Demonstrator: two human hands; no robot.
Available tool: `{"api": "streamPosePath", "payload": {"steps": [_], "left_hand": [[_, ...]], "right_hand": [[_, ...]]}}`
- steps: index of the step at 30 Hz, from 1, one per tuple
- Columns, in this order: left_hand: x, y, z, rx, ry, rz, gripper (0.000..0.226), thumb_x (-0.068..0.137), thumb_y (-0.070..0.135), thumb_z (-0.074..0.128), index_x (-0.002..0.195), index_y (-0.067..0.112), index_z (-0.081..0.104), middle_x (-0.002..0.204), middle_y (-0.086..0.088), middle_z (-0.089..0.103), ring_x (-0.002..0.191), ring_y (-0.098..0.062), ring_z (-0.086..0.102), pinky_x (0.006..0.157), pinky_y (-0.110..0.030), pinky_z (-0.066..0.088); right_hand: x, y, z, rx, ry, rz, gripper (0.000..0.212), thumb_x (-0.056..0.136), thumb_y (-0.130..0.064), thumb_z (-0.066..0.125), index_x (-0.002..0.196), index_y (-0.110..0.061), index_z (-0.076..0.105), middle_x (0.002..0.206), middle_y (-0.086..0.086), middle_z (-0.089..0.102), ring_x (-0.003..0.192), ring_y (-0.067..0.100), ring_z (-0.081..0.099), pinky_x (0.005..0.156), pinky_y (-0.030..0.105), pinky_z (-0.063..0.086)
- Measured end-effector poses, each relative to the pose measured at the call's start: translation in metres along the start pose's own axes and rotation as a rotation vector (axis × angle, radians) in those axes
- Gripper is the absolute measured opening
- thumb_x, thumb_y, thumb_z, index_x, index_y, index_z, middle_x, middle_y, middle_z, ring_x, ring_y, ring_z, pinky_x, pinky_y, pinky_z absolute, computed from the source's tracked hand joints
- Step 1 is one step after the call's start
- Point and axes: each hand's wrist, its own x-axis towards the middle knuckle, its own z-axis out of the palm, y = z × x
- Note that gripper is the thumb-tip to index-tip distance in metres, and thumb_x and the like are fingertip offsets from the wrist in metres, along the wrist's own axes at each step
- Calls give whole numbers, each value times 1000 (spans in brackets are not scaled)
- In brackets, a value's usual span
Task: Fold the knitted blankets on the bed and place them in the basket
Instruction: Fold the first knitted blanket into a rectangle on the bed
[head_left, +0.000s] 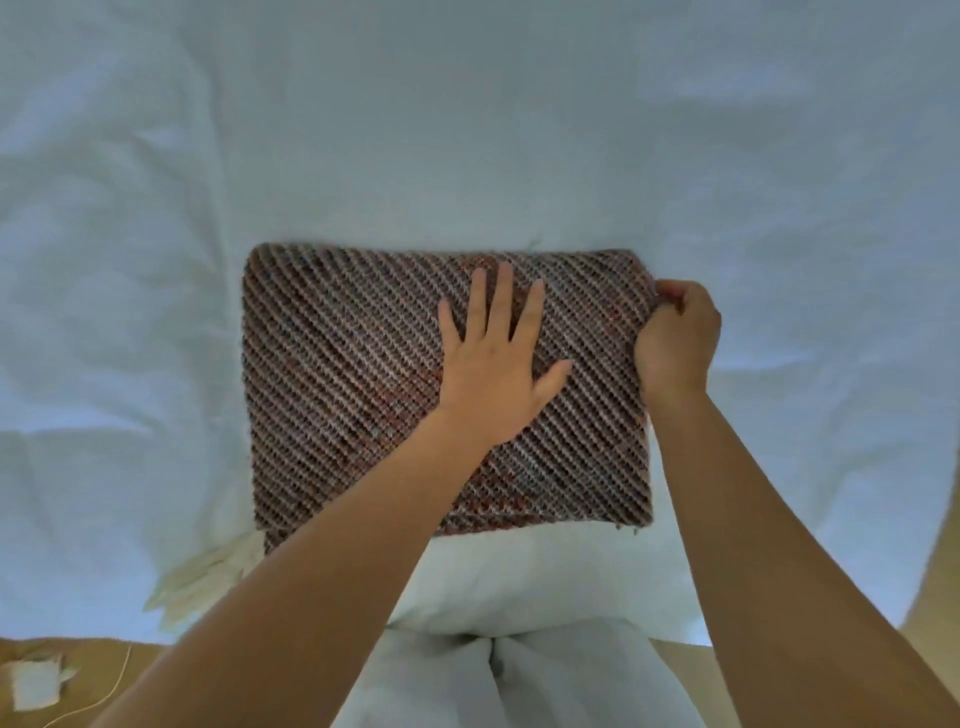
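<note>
Knitted blanket (332, 374): lay folded into a flat rectangle on the bed (467, 130), midway across it and close to its near edge; diagonal ribs in brown, grey and rust ran across its top face.

Left hand (493, 374): lay palm down on the middle of the blanket, fingers straight and spread, thumb out to the right; it pressed flat on the knit and held nothing.

Right hand (675, 338): sat at the blanket's right edge, near its far right corner, with the fingers curled tight and pinching that edge; how many layers it held could not be told.

Bed: covered in a pale, softly creased sheet that filled most of the view out to the far edge.

Cream fringe (202, 577): stuck out from under the blanket's near left corner and reached toward the bed's near edge.

Floor (104, 670): tan, showing beyond the bed's near edge on the left.

White scrap (34, 683): lay on the floor at the lower left, with a thin pale cord (117, 691) curving just beside it.

White garment (493, 680): seen between the two forearms, below the bed's near edge.
</note>
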Motion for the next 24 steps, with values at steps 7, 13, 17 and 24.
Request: {"api": "streamPosePath", "payload": {"steps": [7,13,17,24], "left_hand": [[23,53,-16,-481,-39,-209,78,89,65,31,149,32,-5,159,-1,-9,145,-25,-13,111,-59,-5],[31,46,-15,-528,-17,-248,71,90,46,43,150,26,11,159,1,7,146,-23,-1,115,-57,5],[30,40,-17,-611,56,-246,51,92,26,30,141,18,37,149,-7,37,140,-26,27,115,-48,23],[29,42,-28,-754,220,-356,30,98,14,35,72,29,33,70,13,36,57,2,35,50,-9,33]], "right_hand": [[23,-7,-10,205,-620,58,16,88,-2,53,95,-15,57,91,4,64,85,23,62,81,35,55],[36,1,9,-251,-456,-392,23,78,-2,53,98,-11,47,102,7,48,88,19,45,71,29,34],[40,3,6,-285,-428,-540,21,74,0,51,93,-8,48,94,6,44,83,20,41,66,33,33],[46,-6,7,-258,-602,-630,30,83,-2,49,112,-7,52,103,11,59,93,27,54,74,33,41]]}}
